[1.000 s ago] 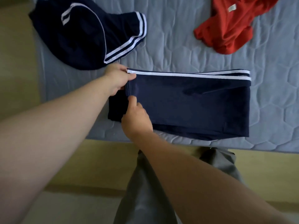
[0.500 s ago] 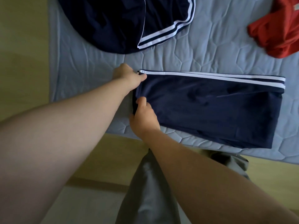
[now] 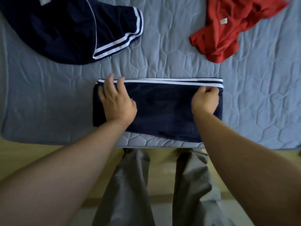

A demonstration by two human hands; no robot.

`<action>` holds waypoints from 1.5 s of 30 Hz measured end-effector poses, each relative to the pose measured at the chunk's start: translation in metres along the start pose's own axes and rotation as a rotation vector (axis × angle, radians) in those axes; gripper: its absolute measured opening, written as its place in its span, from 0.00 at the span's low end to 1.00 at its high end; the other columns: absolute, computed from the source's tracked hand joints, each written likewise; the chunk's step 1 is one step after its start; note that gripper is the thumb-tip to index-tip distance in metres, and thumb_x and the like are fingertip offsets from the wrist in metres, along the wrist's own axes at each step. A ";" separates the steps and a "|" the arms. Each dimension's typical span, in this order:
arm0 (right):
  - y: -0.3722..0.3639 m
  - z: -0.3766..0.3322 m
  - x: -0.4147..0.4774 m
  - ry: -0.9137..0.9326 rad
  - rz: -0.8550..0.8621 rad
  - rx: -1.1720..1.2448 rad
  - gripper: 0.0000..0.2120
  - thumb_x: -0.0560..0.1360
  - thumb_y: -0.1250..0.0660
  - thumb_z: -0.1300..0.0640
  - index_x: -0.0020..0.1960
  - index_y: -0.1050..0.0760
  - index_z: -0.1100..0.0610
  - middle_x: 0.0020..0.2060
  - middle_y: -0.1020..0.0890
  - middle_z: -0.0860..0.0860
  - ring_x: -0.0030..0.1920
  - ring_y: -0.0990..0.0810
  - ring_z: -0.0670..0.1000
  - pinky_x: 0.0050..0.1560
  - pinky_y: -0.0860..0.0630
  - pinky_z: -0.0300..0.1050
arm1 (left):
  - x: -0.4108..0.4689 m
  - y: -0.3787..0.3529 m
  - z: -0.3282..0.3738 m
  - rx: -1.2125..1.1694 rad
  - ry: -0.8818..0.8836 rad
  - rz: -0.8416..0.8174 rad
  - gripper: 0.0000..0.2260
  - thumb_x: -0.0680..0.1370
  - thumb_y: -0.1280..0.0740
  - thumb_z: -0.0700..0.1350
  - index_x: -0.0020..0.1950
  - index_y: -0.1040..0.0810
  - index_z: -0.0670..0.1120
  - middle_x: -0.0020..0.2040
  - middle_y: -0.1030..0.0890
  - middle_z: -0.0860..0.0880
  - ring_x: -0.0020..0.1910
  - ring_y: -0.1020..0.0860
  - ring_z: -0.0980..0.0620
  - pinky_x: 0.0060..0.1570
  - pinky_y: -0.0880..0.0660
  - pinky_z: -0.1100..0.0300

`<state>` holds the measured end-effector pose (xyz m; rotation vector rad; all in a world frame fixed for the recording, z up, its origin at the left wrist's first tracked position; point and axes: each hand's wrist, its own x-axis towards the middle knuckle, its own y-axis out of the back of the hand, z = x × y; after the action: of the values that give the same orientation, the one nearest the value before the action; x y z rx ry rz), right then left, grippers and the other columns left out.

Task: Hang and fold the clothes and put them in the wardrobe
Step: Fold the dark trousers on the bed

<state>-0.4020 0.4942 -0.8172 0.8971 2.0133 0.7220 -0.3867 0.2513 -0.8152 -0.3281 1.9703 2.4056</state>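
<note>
Left hand (image 3: 117, 101) flat with fingers spread on folded navy trousers (image 3: 162, 108), right hand (image 3: 205, 100) curled, pinching their white-striped far edge, neat dark rectangle near front edge of quilted grey mattress (image 3: 162, 66)

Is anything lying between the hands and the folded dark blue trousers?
Nothing visible. The left hand lies flat on the folded trousers, the right hand pinches their striped edge. The other navy garment and the red shirt lie apart, farther up the bed.
</note>
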 end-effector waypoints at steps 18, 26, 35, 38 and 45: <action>0.074 -0.022 0.180 -0.436 -0.881 -0.297 0.08 0.78 0.41 0.63 0.43 0.25 0.60 0.36 0.23 0.55 0.34 0.25 0.52 0.38 0.26 0.44 | 0.058 -0.066 0.285 -0.161 -0.547 -0.510 0.13 0.76 0.29 0.55 0.55 0.21 0.50 0.56 0.20 0.49 0.57 0.22 0.45 0.53 0.27 0.52; 0.065 -0.031 0.197 -0.391 -1.000 -0.406 0.08 0.77 0.40 0.65 0.45 0.23 0.58 0.36 0.21 0.54 0.30 0.26 0.50 0.32 0.30 0.41 | 0.066 -0.065 0.287 -0.165 -0.425 -0.629 0.14 0.68 0.23 0.58 0.40 0.22 0.51 0.38 0.21 0.55 0.44 0.20 0.50 0.43 0.25 0.56; 0.068 -0.052 0.204 -0.468 -0.766 0.080 0.07 0.75 0.38 0.65 0.39 0.27 0.59 0.30 0.23 0.54 0.27 0.26 0.50 0.28 0.28 0.38 | 0.081 -0.067 0.289 -0.193 -0.262 -0.718 0.08 0.73 0.26 0.55 0.40 0.20 0.52 0.37 0.21 0.56 0.42 0.21 0.52 0.42 0.31 0.62; 0.083 -0.020 0.193 -0.279 -0.625 -0.029 0.09 0.75 0.36 0.63 0.38 0.30 0.54 0.43 0.22 0.56 0.41 0.22 0.55 0.45 0.18 0.49 | 0.085 -0.069 0.301 -0.143 -0.292 -0.701 0.10 0.72 0.25 0.54 0.37 0.23 0.52 0.38 0.21 0.55 0.44 0.21 0.51 0.44 0.30 0.61; 0.117 0.088 0.121 -0.328 -0.987 -0.392 0.14 0.69 0.25 0.64 0.53 0.20 0.62 0.44 0.18 0.56 0.45 0.19 0.56 0.45 0.19 0.48 | 0.088 -0.074 0.342 0.207 -0.486 -0.792 0.12 0.74 0.28 0.56 0.46 0.22 0.49 0.55 0.18 0.47 0.56 0.20 0.44 0.53 0.24 0.54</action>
<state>-0.3405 0.6734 -0.8291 -0.2289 1.6424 0.3347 -0.5145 0.5878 -0.8389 -0.3761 1.4663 1.5838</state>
